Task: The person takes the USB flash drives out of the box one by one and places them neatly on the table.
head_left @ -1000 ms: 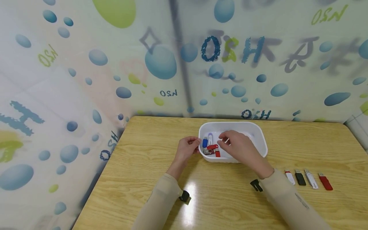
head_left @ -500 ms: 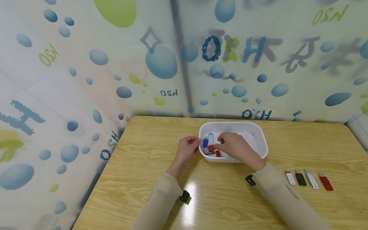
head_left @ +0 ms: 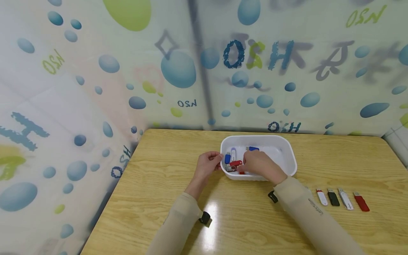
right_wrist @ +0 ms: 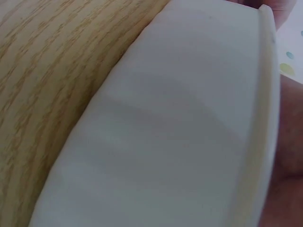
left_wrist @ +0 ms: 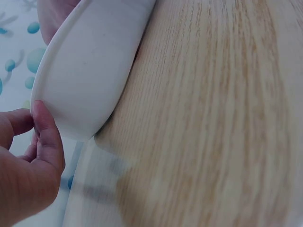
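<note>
A white bin (head_left: pixel 291 161) is set on a wood-grain table (head_left: pixel 165 163), and six USB sticks can be counted inside it. At the bin's left end are seen a blue stick (head_left: pixel 227 159), a white stick with a purple end (head_left: pixel 233 154), a red stick (head_left: pixel 236 163) and a swivel stick (head_left: pixel 230 169) in metal and dark red. A short red stick (head_left: pixel 241 173), partly covered, lies near the bin's front wall, and a second blue stick (head_left: pixel 254 148) lies towards its back wall.

Two hands are shown, both in beige sleeves (head_left: pixel 178 219). The bin's left rim is pinched between thumb and fingers by the left hand (head_left: pixel 207 164). The right hand (head_left: pixel 259 163) is lowered into the bin, fingertips pointed down beside the short red stick; whether anything is gripped cannot be told.

Four sticks are laid in a row to the right of the bin, nearer the person: one white with a red end (head_left: pixel 322 197), one black (head_left: pixel 333 198), one silver-white (head_left: pixel 345 199) and one red (head_left: pixel 361 202).

Behind the bin, a curtain (head_left: pixel 223 88) is printed with blue and green drops and large lettering, readable as H2O in reverse. Small lettering on the right sleeve cannot be read.
</note>
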A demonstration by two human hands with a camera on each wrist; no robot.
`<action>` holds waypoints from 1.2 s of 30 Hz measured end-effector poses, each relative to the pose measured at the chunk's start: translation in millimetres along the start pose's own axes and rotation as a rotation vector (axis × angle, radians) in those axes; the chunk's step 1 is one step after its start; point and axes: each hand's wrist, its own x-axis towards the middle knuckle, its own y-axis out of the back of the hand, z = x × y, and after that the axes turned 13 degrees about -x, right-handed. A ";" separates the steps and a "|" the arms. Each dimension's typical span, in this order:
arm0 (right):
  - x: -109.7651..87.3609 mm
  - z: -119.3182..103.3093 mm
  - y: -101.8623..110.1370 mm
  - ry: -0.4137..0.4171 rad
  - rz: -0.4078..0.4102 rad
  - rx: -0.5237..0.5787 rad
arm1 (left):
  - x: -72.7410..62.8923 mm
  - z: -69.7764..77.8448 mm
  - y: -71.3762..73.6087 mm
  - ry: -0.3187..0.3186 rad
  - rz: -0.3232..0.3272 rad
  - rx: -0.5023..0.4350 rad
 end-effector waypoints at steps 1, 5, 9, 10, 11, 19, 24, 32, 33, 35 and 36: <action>0.5 -0.1 -0.8 -0.003 -0.004 0.003 | 0.4 -0.1 0.2 0.000 0.000 -0.003; 2.8 -0.7 -4.3 -0.015 -0.025 0.021 | 1.0 -0.5 0.8 0.003 0.000 -0.001; 5.8 -0.6 -7.6 -0.020 -0.040 0.023 | 0.8 -0.1 0.0 0.009 0.003 0.002; 6.6 -0.8 -8.1 -0.019 -0.039 0.016 | 0.8 0.3 -0.3 0.012 0.003 -0.002; 7.2 -1.6 -8.5 -0.018 -0.039 0.005 | 0.8 0.2 -0.4 0.012 0.003 -0.002; 9.4 -9.4 -8.0 -0.030 -0.039 -0.053 | 0.7 -0.9 -0.2 0.002 0.005 -0.015; 11.3 -9.7 -9.3 -0.043 -0.026 -0.069 | 1.3 -1.7 -0.4 -0.001 0.003 -0.007; 10.9 -7.5 -9.5 -0.039 0.020 -0.060 | 0.5 -1.1 -1.4 0.002 0.003 -0.012; 10.5 -7.0 -8.9 -0.037 0.035 -0.060 | 0.6 -0.9 -1.3 0.004 0.002 -0.013; 9.2 -6.7 -7.2 -0.031 0.065 -0.061 | 0.6 -1.0 -0.8 0.005 0.004 -0.013; 8.5 -6.3 -6.1 -0.032 0.077 -0.056 | 0.8 -1.0 -0.5 0.005 0.006 -0.011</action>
